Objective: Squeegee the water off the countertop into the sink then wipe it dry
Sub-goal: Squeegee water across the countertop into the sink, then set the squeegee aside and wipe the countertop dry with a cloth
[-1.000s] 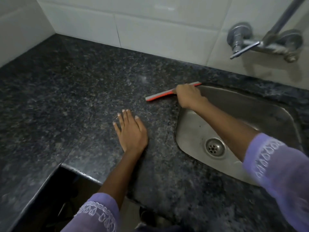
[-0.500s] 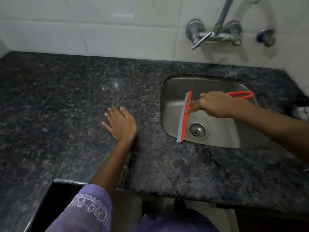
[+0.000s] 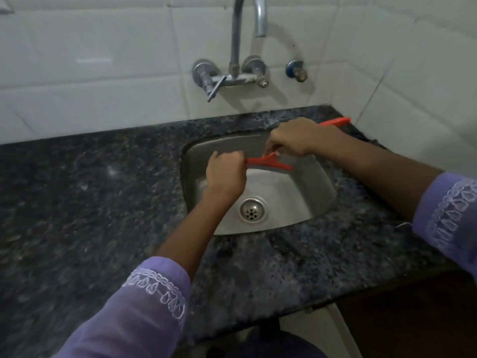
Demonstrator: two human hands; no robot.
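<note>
only the head view to go on, looking down at the basin. half a second back the left hand (image 3: 225, 174) lay flat on the countertop (image 3: 85, 202) beside the sink (image 3: 320, 187); now it has lifted off the stone and come over the bowl, closed around the left end of the squeegee (image 3: 268, 162). the right hand (image 3: 293, 138) has stayed on the tool, fingers curled round the handle near where it meets the blade, with the orange handle tip poking out behind the wrist toward the back corner. the squeegee itself has swung: a moment ago its blade ran front to back across the sink's left side, now it lies crosswise, held in the air above the bowl, clear of the drain (image 3: 252, 210) below it.

so both hands are shut on the one tool, over the sink, not on the counter. to my eye that looks like a pause in the sweeping, perhaps pinching water off the blade edge so it drips into the basin, though i can't make out any water running from it. the tap (image 3: 233, 73) looks shut off, with no stream. the granite has a faint sheen in places but i couldn't say how wet it is. no cloth is in sight, so the drying wipe seems not yet begun.
</note>
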